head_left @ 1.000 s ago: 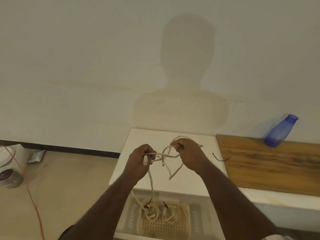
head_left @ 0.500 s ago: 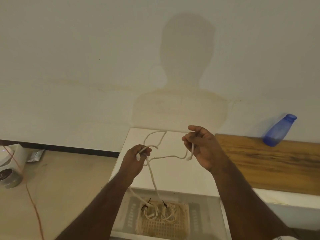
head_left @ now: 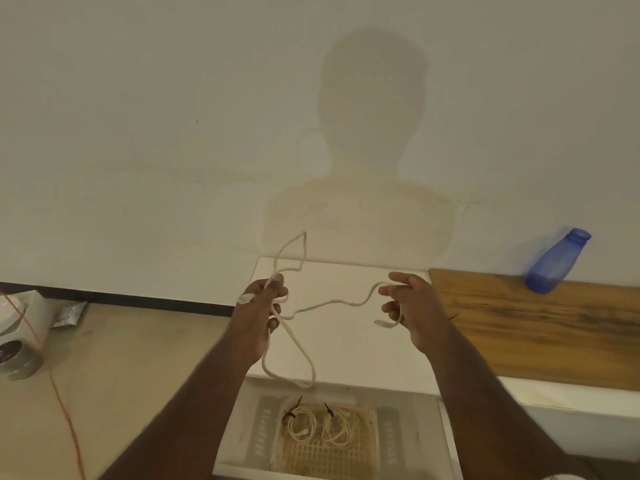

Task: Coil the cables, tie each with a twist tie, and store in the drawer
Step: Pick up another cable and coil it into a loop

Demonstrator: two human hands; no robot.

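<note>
Soft, light, floppy: the thin cream-white cable (head_left: pixel 332 303), limp like string, not stiff at all. Easy to bend into rings, but quick to spring loose or tangle. Best held near the two ends, with the middle free to swing. No hard squeeze needed.

Left fingers (head_left: pixel 277 289) curled tight round the cable, gripping it in a few turns. One loose end sticking up above the left hand (head_left: pixel 258 313), toward the wall. A long loop hanging down below that hand, its bottom just above the drawer's front edge.

Right fingers (head_left: pixel 391 291) only half curled, thumb and first finger pinching the cable near its other end. A short tail curling out under the right hand (head_left: pixel 412 310). Between both hands, a wavy stretch of cable sagging in the air, over the white table (head_left: pixel 346 348).

Coiling not done yet, by the look of it; cable spread wide, no neat rings so far. No twist tie in either hand. A thin dark bit just past the right wrist, on the edge of the brown wooden board (head_left: pixel 540 327), maybe a tie, too small to tell.

Lower down, the open white drawer (head_left: pixel 239 434) with a woven tan mat inside. On the mat, two small coiled white cables (head_left: pixel 320 429), side by side, each tied with a black twist tie.

Farther out, a blue plastic bottle (head_left: pixel 556 261) leaning against the wall at the back of the board. Off to the left, on the floor, a thin orange cord (head_left: pixel 65 410).
</note>
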